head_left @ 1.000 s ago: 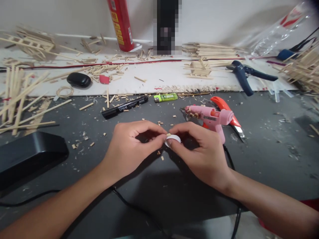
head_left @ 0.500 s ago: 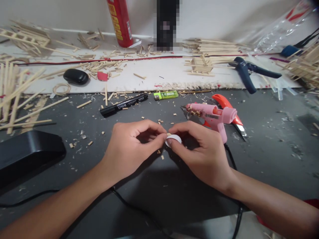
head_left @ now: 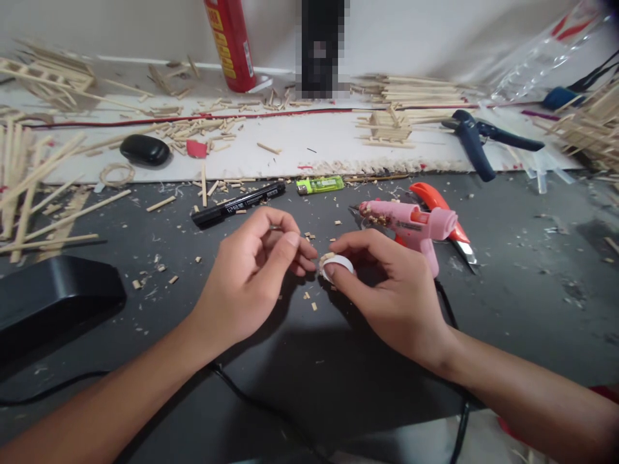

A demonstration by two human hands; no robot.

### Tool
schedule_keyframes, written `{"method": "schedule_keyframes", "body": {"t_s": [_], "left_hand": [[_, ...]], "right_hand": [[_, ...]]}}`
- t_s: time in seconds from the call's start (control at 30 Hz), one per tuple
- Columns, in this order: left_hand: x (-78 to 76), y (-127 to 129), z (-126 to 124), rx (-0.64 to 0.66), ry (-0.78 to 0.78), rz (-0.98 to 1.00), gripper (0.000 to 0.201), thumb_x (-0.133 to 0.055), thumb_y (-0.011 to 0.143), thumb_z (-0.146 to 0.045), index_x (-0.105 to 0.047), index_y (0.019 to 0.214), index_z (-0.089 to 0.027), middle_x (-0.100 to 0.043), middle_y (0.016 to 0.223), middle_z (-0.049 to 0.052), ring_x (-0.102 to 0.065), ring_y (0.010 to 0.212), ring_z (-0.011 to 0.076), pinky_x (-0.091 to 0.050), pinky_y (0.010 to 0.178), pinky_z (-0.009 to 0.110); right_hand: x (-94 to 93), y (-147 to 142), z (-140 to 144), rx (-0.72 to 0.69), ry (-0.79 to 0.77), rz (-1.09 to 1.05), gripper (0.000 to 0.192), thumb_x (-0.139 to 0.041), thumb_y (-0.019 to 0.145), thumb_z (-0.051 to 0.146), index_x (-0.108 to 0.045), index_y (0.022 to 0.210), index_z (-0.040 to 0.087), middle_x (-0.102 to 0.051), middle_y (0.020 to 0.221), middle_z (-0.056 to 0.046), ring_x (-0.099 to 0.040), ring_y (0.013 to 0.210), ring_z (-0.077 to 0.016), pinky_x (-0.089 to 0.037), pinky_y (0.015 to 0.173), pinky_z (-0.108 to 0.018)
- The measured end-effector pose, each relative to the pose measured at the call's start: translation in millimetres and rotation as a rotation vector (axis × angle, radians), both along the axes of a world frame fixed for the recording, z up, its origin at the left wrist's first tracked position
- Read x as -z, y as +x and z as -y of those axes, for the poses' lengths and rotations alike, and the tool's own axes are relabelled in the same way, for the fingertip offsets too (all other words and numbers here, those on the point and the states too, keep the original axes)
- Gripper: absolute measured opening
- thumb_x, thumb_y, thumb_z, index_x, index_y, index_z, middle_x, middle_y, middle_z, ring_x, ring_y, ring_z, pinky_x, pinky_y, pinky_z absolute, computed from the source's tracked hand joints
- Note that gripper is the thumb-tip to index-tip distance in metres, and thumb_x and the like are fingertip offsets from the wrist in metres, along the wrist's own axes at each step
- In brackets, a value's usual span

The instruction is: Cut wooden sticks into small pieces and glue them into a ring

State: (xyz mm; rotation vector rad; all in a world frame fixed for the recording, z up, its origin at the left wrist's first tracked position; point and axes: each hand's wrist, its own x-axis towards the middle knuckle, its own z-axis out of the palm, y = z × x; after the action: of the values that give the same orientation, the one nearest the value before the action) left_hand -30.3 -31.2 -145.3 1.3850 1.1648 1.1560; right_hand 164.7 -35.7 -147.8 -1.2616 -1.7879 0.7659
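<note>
A black case [head_left: 53, 293] lies at the far left of the dark tabletop [head_left: 522, 283], with loose wooden sticks [head_left: 43, 187] behind it. A black marker [head_left: 238, 204] lies just beyond the left hand [head_left: 251, 277], whose fingers are curled loosely with nothing between them, tips just beside a small white ring [head_left: 337, 264]. The right hand [head_left: 391, 290] pinches that ring between thumb and forefinger, low over the tabletop among wood chips. A green lighter [head_left: 320, 185] lies behind. Just right of the hand rests a pink glue gun [head_left: 411, 224], over an orange cutter [head_left: 442, 212]; blue pliers [head_left: 478, 143] lie farther back.
</note>
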Motion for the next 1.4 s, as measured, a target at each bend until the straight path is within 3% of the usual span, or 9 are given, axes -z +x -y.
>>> {"method": "schedule_keyframes", "body": {"t_s": [0.33, 0.4, 0.47, 0.53, 0.63, 0.77, 1.1, 1.23, 1.4], "left_hand": [[1.1, -28, -38, -0.359, 0.190, 0.149, 0.042, -0.063, 0.104, -0.041, -0.048, 0.069, -0.023, -0.051, 0.065, -0.001, -0.052, 0.057, 0.0128, -0.041, 0.051, 0.027], [2.2, -34, -42, -0.450, 0.283, 0.031, 0.021, -0.082, 0.088, -0.029, -0.062, 0.085, -0.024, -0.062, 0.087, 0.000, -0.058, 0.070, 0.0129, -0.045, 0.056, 0.026], [1.0, -35, -38, -0.480, 0.323, -0.082, 0.052, -0.090, 0.075, -0.016, -0.067, 0.120, -0.031, -0.063, 0.127, 0.002, -0.065, 0.091, 0.0150, -0.049, 0.064, 0.025], [-3.2, -30, -28, -0.419, 0.305, -0.202, 0.057, -0.082, 0.086, -0.020, -0.061, 0.137, -0.035, -0.056, 0.145, 0.003, -0.065, 0.107, 0.0176, -0.054, 0.076, 0.025], [-11.9, -18, -9, -0.172, 0.259, -0.202, 0.029, -0.069, 0.100, -0.029, -0.067, 0.128, -0.028, -0.069, 0.123, 0.004, -0.070, 0.097, 0.0165, -0.058, 0.085, 0.027], [-16.0, -4, 7, 0.118, 0.101, -0.174, 0.032, -0.080, 0.091, -0.032, -0.071, 0.121, -0.024, -0.077, 0.111, 0.005, -0.075, 0.088, 0.0175, -0.063, 0.080, 0.027], [-14.9, 0, 4, -0.075, 0.019, -0.072, 0.014, -0.079, 0.090, -0.033, -0.077, 0.095, -0.020, -0.079, 0.088, 0.003, -0.075, 0.080, 0.0163, -0.061, 0.074, 0.024], [-16.1, -3, 2, -0.176, 0.062, -0.041, 0.021, -0.083, 0.086, -0.031, -0.076, 0.102, -0.021, -0.074, 0.082, 0.000, -0.070, 0.074, 0.0138, -0.058, 0.066, 0.021], [-14.5, -3, 2, -0.113, 0.052, -0.008, 0.014, -0.081, 0.088, -0.031, -0.078, 0.097, -0.021, -0.077, 0.084, 0.002, -0.070, 0.071, 0.0135, -0.058, 0.067, 0.024]], "right_hand": [[-3.8, 0, 6, 0.009, -0.077, -0.096, 0.010, -0.077, 0.089, 0.021, -0.073, 0.097, 0.024, -0.072, 0.084, 0.003, -0.063, 0.068, -0.0103, -0.052, 0.063, -0.022], [-5.2, 0, 7, 0.029, -0.112, -0.096, 0.011, -0.078, 0.088, 0.023, -0.073, 0.098, 0.024, -0.069, 0.081, 0.003, -0.059, 0.064, -0.0106, -0.049, 0.057, -0.023], [-6.6, 0, 6, 0.042, -0.144, -0.114, 0.013, -0.079, 0.087, 0.024, -0.072, 0.099, 0.024, -0.067, 0.079, 0.003, -0.056, 0.061, -0.0106, -0.047, 0.054, -0.023], [-8.0, -2, 4, 0.042, -0.163, -0.151, 0.015, -0.079, 0.087, 0.024, -0.071, 0.100, 0.024, -0.068, 0.081, 0.003, -0.058, 0.063, -0.0108, -0.049, 0.055, -0.023], [-9.9, -3, 2, 0.028, -0.184, -0.197, 0.018, -0.079, 0.086, 0.023, -0.070, 0.101, 0.024, -0.069, 0.084, 0.002, -0.062, 0.066, -0.0115, -0.052, 0.058, -0.023], [-11.0, -2, 4, -0.011, -0.185, -0.246, 0.024, -0.078, 0.085, 0.020, -0.068, 0.107, 0.025, -0.066, 0.081, 0.004, -0.063, 0.067, -0.0121, -0.054, 0.059, -0.023], [-14.5, -3, 9, -0.203, -0.165, -0.192, 0.051, -0.081, 0.086, 0.024, -0.058, 0.131, 0.026, -0.066, 0.097, -0.001, -0.064, 0.070, -0.0148, -0.057, 0.062, -0.028], [-37.9, 22, 11, -0.197, 0.093, 0.267, 0.013, -0.074, 0.093, 0.028, -0.066, 0.085, 0.022, -0.062, 0.073, 0.003, -0.054, 0.062, -0.0128, -0.044, 0.062, -0.028], [-34.5, 87, 12, 0.108, 0.074, 0.443, 0.058, -0.068, 0.097, 0.050, -0.036, 0.057, 0.022, -0.032, 0.052, 0.007, -0.031, 0.048, -0.0095, -0.024, 0.048, -0.027]]}}
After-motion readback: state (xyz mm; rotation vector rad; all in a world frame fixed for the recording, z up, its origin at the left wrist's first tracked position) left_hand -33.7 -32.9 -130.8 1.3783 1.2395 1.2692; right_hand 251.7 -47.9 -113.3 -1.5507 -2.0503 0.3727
